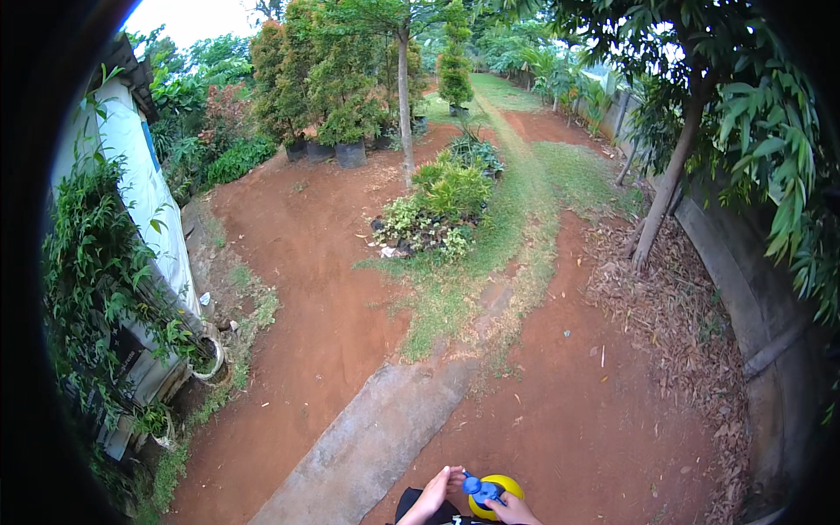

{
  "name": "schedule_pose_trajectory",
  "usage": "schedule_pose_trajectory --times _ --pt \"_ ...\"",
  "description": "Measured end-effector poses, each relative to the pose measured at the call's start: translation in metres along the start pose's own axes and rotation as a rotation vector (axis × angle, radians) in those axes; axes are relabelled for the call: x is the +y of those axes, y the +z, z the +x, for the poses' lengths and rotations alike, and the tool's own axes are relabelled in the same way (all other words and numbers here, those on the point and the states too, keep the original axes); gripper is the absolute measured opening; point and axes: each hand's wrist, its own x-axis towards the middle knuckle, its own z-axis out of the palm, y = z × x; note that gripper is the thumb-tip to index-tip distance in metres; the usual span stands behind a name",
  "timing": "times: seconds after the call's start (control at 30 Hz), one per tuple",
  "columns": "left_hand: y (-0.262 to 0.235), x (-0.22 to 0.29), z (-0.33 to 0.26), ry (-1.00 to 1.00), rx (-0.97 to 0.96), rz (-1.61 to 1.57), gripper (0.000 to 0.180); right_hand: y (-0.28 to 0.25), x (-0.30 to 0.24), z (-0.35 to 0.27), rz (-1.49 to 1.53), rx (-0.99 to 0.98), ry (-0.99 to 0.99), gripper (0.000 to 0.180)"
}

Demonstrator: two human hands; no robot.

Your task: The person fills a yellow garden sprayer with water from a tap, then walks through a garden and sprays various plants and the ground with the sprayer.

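At the lower edge, a yellow rounded container with a blue top, which looks like a hand pump sprayer (pixel 505 482), is in front of my body. My right hand (pixel 516 508) grips it from the right, with fingers on the blue top (pixel 486 493). My left hand (pixel 436 493) is just left of the blue knob, its fingers stretched out. Whether those fingertips touch the knob I cannot tell. The lower part of the container is cut off by the frame edge.
A concrete strip (pixel 367 437) crosses the red soil towards a grassy path (pixel 525 184). Low plants (pixel 451 188) grow mid-view. Potted shrubs (pixel 350 154) stand behind. On the right are a leaning tree (pixel 674 188) and a concrete wall (pixel 748 297); white sheeting (pixel 144 179) hangs left.
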Motion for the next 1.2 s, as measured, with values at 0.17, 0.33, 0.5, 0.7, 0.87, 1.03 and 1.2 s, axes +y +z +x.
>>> schedule_pose_trajectory --times 0.17,0.33,0.5,0.7,0.87,1.03,1.2 --pt "-0.088 0.009 0.034 -0.082 -0.080 0.021 0.044 0.026 -0.033 0.089 -0.171 -0.269 0.075 0.061" --pt "-0.179 0.054 0.094 0.059 -0.442 0.066 0.033 0.063 -0.100 0.181 0.141 -0.094 0.018 0.050" --pt "-0.250 0.160 0.100 0.293 -0.200 0.240 0.051 0.098 -0.211 0.231 -0.055 0.006 -0.082 0.041" --pt "-0.323 0.226 0.119 0.318 -0.219 0.067 0.040 0.127 -0.315 0.278 -0.316 -0.098 -0.155 0.046" --pt "-0.383 0.258 0.127 0.156 -0.198 0.335 0.056 0.156 -0.374 0.342 -0.486 -0.207 -0.231 0.038" --pt "-0.435 0.269 0.178 0.305 0.074 0.809 0.037 0.188 -0.416 0.447 -0.396 -0.265 -0.186 0.035" --pt "-0.522 0.322 0.271 0.070 0.071 0.831 0.038 0.217 -0.463 0.563 -0.455 -0.405 -0.115 0.041"
